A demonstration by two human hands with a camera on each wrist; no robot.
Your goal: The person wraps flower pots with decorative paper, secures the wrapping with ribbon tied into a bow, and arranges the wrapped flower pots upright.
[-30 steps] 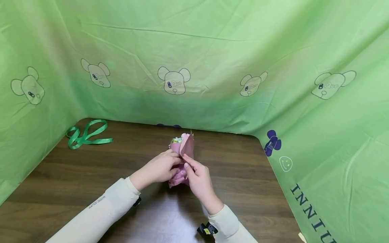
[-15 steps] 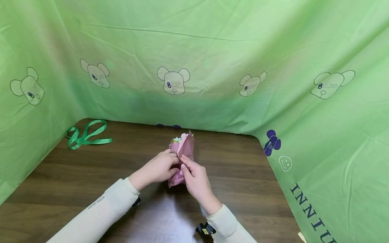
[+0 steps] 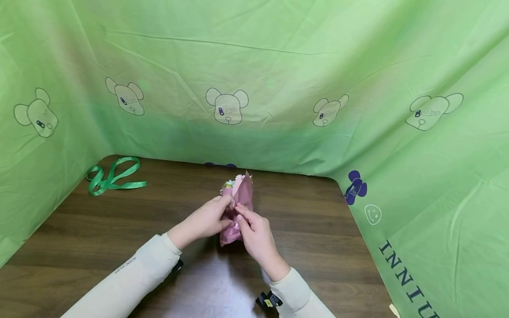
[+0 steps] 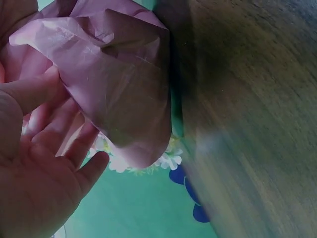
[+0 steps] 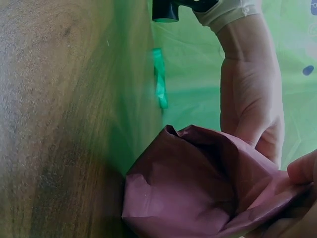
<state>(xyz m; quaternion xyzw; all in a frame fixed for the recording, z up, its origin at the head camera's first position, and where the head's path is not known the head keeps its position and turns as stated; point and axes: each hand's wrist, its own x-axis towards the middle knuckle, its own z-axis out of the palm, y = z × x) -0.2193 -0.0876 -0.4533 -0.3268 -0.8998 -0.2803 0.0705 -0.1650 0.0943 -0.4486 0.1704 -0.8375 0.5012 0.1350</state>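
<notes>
A small bouquet wrapped in pink paper stands at the middle of the table, its pale flowers showing at the far end. From the left, my left hand holds the bouquet, with the thumb on the near side. In the left wrist view the left thumb lies against the paper's edge, while the other fingers spread beneath it. My right hand pinches a fold of the wrapping paper between thumb and forefinger. Seen from the right wrist, the paper's lower end gapes in loose folds. The stems are hidden.
A looped green ribbon lies at the table's back left corner. Green printed cloth hangs along the back and both sides of the dark wooden table. Wrist cameras are strapped under the sleeves.
The right hand has shifted slightly left, drawing the paper fold across the front of the bouquet. The left fingers have lifted and moved slightly at the fold. The ribbon has stayed put.
</notes>
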